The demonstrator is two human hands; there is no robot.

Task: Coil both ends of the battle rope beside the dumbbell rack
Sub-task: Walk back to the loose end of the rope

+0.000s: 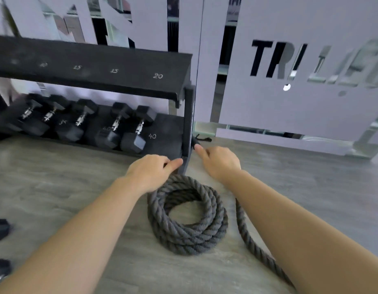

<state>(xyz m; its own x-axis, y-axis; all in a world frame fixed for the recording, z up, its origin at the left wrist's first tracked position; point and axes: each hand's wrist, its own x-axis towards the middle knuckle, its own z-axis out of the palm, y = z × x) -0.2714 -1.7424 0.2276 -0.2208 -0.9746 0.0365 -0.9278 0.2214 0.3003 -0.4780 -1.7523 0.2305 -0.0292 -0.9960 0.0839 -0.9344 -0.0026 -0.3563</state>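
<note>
A thick dark grey battle rope (187,217) lies in a round coil of several loops on the floor, just in front of the right leg of the black dumbbell rack (188,124). A loose stretch of the same rope (247,236) runs from under my right forearm toward the lower right. My left hand (150,174) sits at the coil's far left edge, fingers curled, thumb touching the rack leg. My right hand (218,161) is right of the leg, fingers curled, index finger reaching a dark rope part behind it. What either hand holds is hidden.
Several black hex dumbbells (132,132) lie on the rack's lower shelf; the upper shelf (98,66) carries weight numbers. A frosted glass wall (300,98) with lettering stands behind. Grey wood-look floor (56,187) spreads left and right. Dark objects (0,230) sit at the left edge.
</note>
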